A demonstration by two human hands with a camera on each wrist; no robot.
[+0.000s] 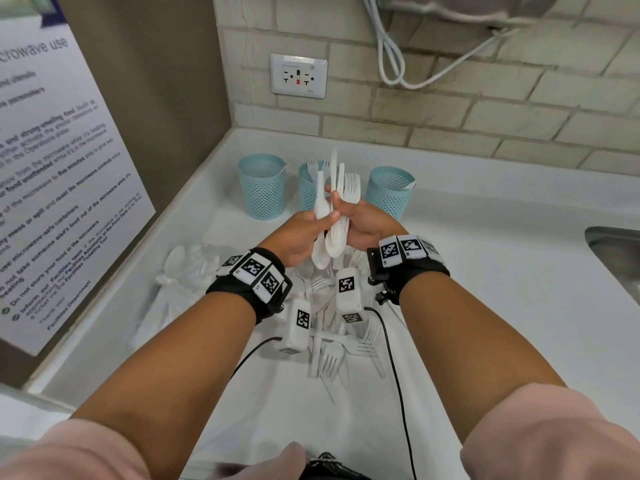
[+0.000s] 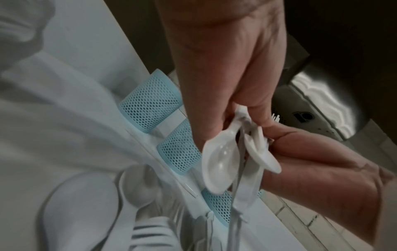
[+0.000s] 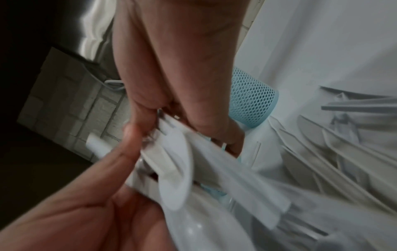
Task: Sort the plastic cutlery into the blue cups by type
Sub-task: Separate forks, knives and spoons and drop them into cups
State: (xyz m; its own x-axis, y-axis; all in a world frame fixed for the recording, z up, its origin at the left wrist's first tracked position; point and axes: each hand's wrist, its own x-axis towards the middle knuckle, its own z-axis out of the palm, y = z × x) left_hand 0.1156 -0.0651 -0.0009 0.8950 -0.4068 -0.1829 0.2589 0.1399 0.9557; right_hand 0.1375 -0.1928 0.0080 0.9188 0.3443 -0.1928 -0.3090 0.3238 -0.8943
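Both hands up close: left hand pinches two spoons, right hand clutches mixed forks and knives. Light, slick plastic; grip the handles.

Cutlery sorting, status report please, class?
Left hand and right hand both gripping one mixed cutlery bundle. Three blue cups behind. Loose pile still unsorted.

Wall notice: "microwave use", "Do not store your food", "Facilities Department"
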